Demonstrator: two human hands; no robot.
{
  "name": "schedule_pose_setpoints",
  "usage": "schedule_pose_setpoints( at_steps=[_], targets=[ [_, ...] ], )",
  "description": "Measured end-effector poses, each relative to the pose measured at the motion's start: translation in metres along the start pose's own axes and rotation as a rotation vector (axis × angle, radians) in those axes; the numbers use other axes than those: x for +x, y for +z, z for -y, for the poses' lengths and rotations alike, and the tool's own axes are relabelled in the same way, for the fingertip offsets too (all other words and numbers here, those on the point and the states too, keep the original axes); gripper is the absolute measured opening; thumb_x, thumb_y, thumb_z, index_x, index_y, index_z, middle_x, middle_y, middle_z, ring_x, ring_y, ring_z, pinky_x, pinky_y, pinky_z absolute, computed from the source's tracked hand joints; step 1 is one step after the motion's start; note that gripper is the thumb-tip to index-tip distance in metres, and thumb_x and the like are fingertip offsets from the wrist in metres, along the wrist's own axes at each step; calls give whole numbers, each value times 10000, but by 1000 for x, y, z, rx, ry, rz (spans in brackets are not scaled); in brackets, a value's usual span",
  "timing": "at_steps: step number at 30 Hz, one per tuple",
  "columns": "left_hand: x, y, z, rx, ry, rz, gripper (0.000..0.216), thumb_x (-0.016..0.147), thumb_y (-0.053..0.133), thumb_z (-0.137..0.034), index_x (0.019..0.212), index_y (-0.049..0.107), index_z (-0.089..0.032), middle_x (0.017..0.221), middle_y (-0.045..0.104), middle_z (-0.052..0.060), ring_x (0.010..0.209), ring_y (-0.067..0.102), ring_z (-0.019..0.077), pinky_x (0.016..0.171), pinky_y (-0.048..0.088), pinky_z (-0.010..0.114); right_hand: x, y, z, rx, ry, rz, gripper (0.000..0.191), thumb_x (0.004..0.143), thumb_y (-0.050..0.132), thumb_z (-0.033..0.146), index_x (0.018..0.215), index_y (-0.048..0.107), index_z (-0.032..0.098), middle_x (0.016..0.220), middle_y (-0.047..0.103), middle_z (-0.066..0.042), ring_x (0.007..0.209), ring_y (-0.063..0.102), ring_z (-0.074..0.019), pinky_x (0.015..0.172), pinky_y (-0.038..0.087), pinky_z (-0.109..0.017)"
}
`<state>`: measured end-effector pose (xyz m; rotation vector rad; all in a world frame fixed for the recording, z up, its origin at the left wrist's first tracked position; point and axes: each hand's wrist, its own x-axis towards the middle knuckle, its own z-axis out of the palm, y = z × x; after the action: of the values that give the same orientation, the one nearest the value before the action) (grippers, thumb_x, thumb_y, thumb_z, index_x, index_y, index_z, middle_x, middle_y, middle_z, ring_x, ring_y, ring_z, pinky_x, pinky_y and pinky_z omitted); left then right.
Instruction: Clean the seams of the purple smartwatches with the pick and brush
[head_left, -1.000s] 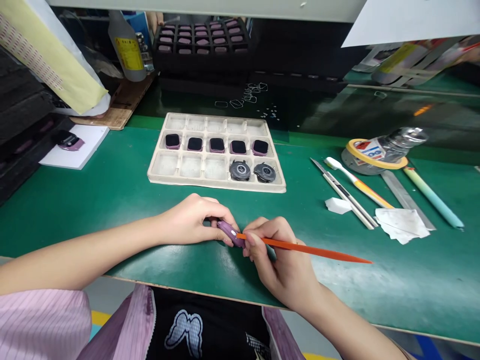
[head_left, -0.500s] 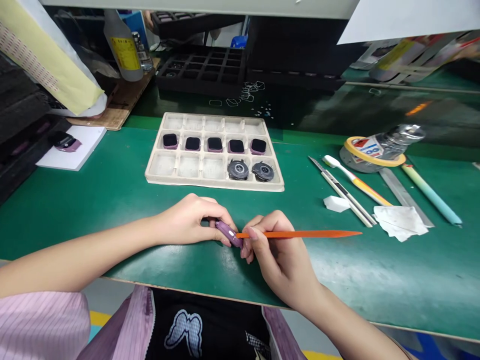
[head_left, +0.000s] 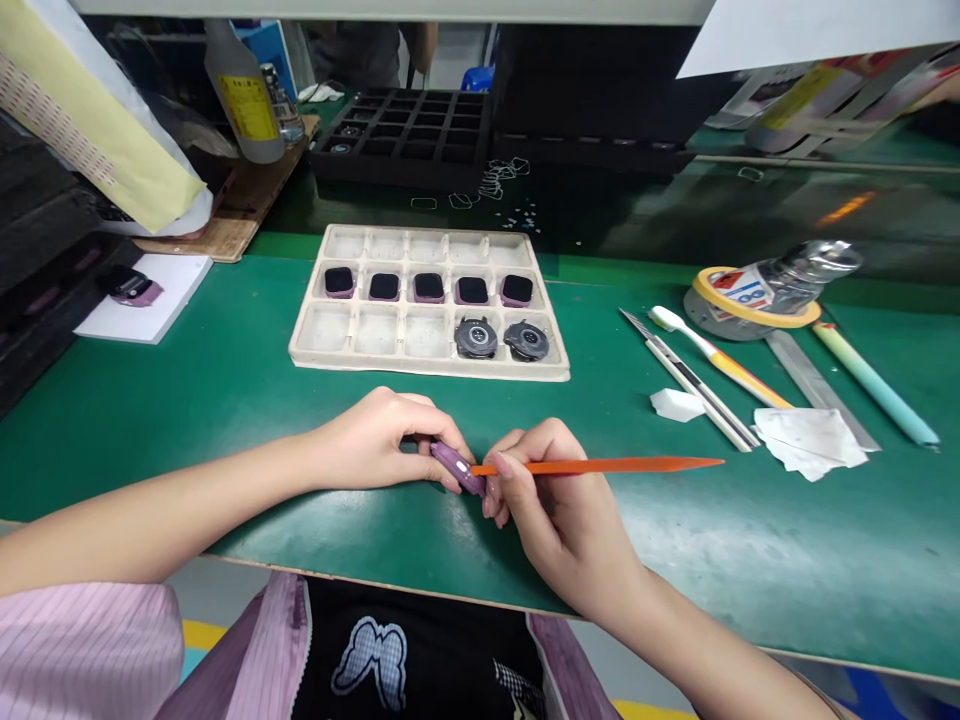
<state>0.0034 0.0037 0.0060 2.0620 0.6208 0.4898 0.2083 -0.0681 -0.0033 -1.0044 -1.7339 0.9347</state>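
Head view: nearest to us, over the tabletop (head_left: 300,540), the left hand (head_left: 386,440) has its fingers closed around a small purple case (head_left: 452,462), which slants between the two hands. The right hand (head_left: 566,510) pinches an orange stick (head_left: 622,466) in its fingers, the left end at the case's side; we cannot tell whether these fingers also touch the case. Beyond, we note a cream tray (head_left: 427,370): two round dark parts (head_left: 478,338) occupy the nearest row's two rightmost compartments, and five purple pieces (head_left: 429,288) with black faces fill the middle row. Farthest stands a black compartmented tray (head_left: 401,172).
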Motion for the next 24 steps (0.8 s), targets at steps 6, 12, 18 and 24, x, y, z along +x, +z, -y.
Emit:
schedule_pose_setpoints(
  at_steps=[6,12,18,24],
  targets=[
    [0,0,-1,-6,-15,-1,95,861,765,-270,923,762,-198,836,745,17,792,658,131,722,495,212,2,-3,3,-55,6,33,184,1050,413,237,866,405,245,697,530,36,583,556,-114,555,459,-260],
    [0,1,0,1,-9,-11,85,843,784,-249,900,752,-194,811,735,2,775,646,123,708,482,201,8,-7,2,-102,-11,73,191,1045,423,253,855,420,239,741,541,13,620,565,-125,558,446,-265],
    [0,0,-1,-15,-3,8,85,852,775,-235,919,745,-192,837,738,5,795,650,125,722,484,198,12,-10,0,-38,-53,129,171,1042,429,221,874,405,244,742,544,20,615,558,-116,545,458,-241],
    [1,-2,-2,-14,-1,16,86,854,770,-223,907,732,-167,831,737,11,804,641,125,733,485,195,16,-14,-4,-37,-138,199,142,1036,431,209,902,405,246,776,593,2,652,600,-130,547,464,-246]
  ],
)
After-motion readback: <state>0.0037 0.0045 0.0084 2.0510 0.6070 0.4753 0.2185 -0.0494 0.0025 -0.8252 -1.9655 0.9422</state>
